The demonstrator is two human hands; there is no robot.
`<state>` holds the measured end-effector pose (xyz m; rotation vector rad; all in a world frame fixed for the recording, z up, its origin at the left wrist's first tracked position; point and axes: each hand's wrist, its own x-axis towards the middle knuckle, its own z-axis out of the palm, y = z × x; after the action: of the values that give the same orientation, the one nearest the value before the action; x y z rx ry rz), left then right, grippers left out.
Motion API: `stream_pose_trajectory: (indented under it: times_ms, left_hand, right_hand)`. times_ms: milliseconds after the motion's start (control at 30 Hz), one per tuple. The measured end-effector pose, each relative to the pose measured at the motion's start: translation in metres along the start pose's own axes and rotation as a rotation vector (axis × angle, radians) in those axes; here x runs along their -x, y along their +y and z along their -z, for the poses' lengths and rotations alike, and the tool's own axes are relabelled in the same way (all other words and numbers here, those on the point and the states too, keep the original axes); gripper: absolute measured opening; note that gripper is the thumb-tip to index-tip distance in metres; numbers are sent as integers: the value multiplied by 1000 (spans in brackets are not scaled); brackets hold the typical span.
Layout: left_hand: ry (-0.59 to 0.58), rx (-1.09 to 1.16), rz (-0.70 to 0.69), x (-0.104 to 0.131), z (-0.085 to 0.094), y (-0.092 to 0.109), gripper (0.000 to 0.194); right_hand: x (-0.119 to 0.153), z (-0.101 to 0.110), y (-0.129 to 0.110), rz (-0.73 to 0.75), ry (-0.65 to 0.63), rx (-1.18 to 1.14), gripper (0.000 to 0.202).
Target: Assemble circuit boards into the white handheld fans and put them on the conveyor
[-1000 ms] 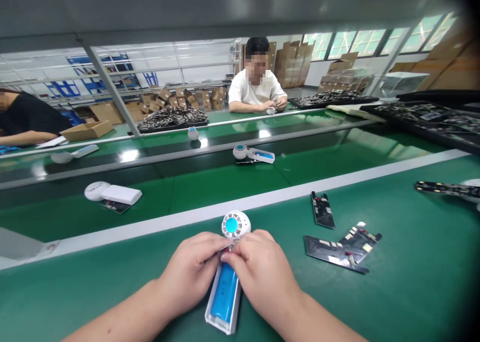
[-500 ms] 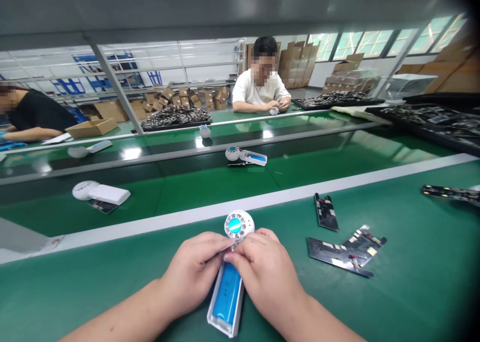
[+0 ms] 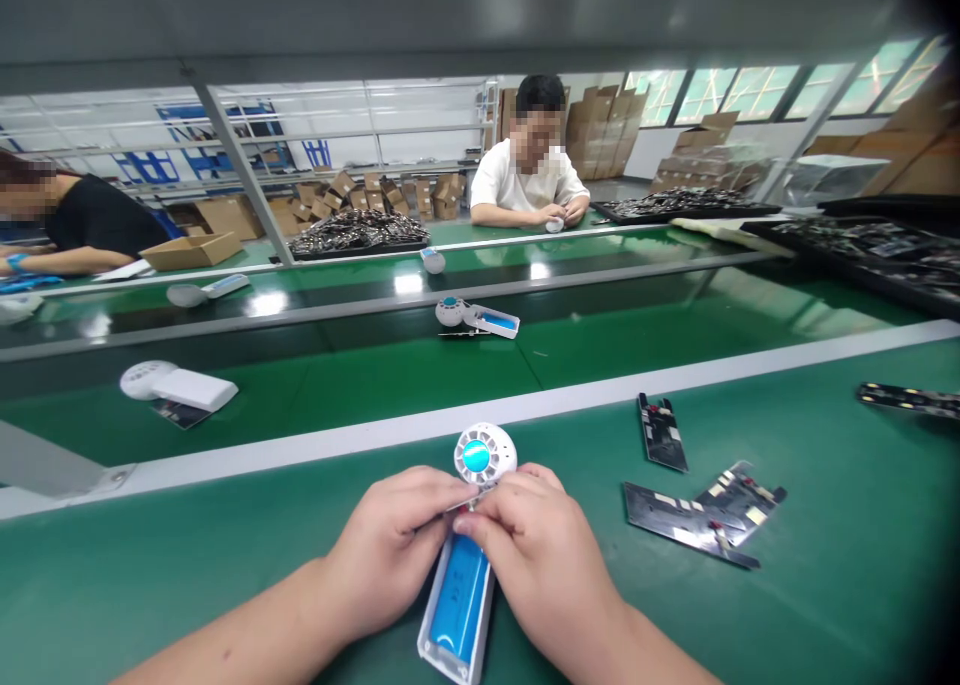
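White plastic handheld fan with round, turquoise-centred head (image 3: 485,455): on or just above green bench (image 3: 225,575), between both hands; hollow handle face up, presumably for access to blue wrapped battery (image 3: 459,595) inside; left hand (image 3: 397,545): closed in pinch on thin grey flat piece (image 3: 471,501) at fan's neck; right hand (image 3: 541,545): pinched closed opposite, apparently on same piece for steadiness, exact hold partly hidden; black rectangular circuit boards (image 3: 679,525): loose on bench rightward, seemingly for easy reach

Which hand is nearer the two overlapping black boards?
Right. The right hand is left of the boards, not touching them; the left hand is farther left, beyond the right hand.
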<state>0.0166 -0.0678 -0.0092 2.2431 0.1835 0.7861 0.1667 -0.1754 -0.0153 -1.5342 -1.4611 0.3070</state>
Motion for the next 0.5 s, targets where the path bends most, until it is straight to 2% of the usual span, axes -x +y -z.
stream_pose_trajectory:
  times_ms: [300,500]
  left_hand:
    - [7,32,-15,1,3,6,45]
    - [-15,60,-33,0,9,13,46]
  right_hand:
    - [0,2,-6,-32,26,-11,25]
    - [4,1,-8,92,156,131,33]
